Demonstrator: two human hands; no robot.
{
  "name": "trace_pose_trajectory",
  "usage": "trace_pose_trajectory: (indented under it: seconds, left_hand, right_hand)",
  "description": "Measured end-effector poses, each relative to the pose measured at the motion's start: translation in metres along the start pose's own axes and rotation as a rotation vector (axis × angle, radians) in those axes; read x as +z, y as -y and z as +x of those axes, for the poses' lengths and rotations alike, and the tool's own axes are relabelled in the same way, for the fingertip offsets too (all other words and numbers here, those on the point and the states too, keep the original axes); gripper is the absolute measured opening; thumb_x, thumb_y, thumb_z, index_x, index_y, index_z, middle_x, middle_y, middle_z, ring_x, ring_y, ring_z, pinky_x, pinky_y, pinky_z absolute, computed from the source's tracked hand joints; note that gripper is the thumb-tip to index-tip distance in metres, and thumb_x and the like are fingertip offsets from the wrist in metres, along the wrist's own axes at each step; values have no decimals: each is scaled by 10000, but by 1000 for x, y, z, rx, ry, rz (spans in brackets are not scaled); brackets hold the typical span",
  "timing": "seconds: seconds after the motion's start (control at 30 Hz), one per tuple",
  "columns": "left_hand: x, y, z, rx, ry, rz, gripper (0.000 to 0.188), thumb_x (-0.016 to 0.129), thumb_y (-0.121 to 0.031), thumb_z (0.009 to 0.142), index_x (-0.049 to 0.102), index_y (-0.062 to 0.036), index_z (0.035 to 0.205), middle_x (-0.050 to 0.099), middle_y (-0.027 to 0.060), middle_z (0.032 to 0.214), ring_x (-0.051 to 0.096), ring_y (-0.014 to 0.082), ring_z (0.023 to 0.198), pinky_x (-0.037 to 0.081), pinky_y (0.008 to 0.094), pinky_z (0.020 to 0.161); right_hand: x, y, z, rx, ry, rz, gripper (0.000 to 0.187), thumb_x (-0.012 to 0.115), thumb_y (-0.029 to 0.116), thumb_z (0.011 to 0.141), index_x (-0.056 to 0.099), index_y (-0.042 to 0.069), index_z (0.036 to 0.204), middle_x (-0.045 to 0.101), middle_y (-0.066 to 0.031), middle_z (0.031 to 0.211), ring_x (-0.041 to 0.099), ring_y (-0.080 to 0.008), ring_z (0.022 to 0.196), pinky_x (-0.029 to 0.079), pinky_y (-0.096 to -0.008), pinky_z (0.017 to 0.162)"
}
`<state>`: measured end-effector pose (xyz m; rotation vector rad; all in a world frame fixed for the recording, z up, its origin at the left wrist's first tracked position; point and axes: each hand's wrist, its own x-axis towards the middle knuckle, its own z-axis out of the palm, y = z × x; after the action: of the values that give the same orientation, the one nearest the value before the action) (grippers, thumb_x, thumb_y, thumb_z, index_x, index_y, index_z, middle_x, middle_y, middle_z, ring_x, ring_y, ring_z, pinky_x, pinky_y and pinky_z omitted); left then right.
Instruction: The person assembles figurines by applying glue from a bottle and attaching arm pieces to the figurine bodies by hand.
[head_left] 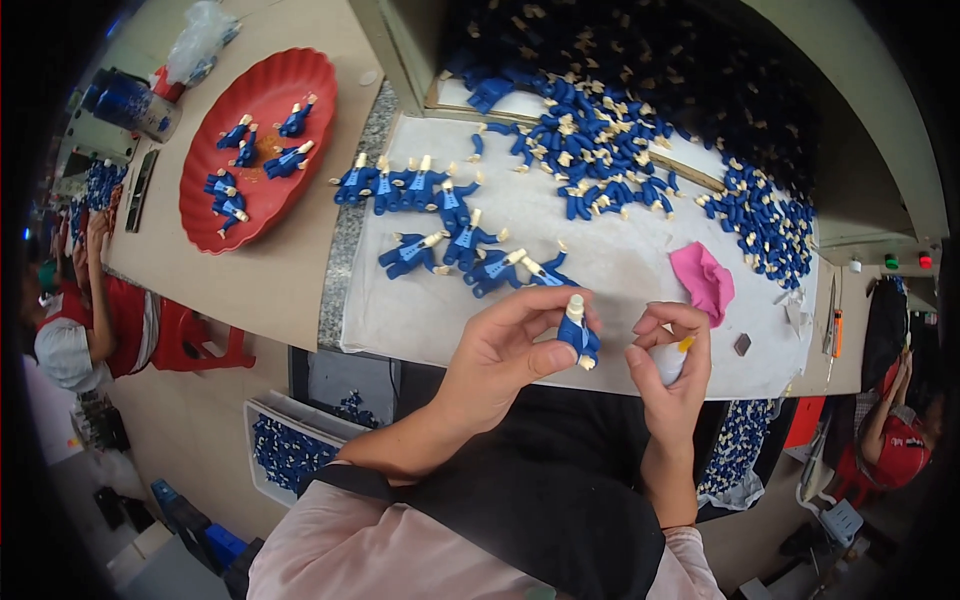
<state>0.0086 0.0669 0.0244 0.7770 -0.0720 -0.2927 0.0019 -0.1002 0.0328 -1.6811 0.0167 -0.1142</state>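
Observation:
Between the thumb and fingers of my left hand (pixel 515 345) is a small blue toy figure body (pixel 577 335) with a cream neck peg and a cream hand. To its right, my right hand (pixel 675 365) is curled round a small white bottle (pixel 668 362) with a yellow tip. The two hands are apart, over the near edge of the white-covered table (pixel 400 315). Just beyond my left hand lie several blue figure bodies (pixel 466 240) with pale blue fronts. Past them is a heap of loose blue arms (pixel 600 130) with cream hands.
A red scalloped tray (pixel 205 150) with several figures stands on the left. A pink cloth (pixel 703 282) lies beyond my right hand. A box-like housing (pixel 880 150) overhangs the heap. A bin of blue parts (pixel 285 450) sits below left. Other people work at both sides.

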Motion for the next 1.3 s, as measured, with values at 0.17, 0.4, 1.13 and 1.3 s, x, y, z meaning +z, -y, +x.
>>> trace_pose_trajectory:
  seconds: [0.17,0.4,1.13,1.3]
  left_hand:
    - [15,8,3,-95,158,124,329,568,37,763,484,11,1080,520,80,1010,521,126,920,455,234,753]
    - [33,10,5,-214,134,310,263,545,-2,782,512,29,1041,523,119,1038,533,166,921,439,282,795]
    - [28,27,1,1,63,487,252,531,51,748,565,-11,990,524,86,1022,516,119,898,400,235,760]
    - [27,27,3,127,106,630,271,554,52,704,578,-13,966,553,93,972,530,146,857,402,240,732]
  right_hand:
    - [-19,21,7,216,143,302,334,614,-8,670,525,-2,992,479,-19,758,444,-66,681,364,-184,619]
    - [-34,7,1,246,234,329,180,612,39,724,547,3,888,498,1,697,478,-57,634,376,-187,575]
    - [-25,2,-4,188,158,292,127,618,4,713,541,25,812,490,11,692,446,-35,627,349,-174,555]
    - [-25,1,-6,183,154,331,127,617,1,710,548,29,813,499,0,710,447,-45,641,341,-181,561]
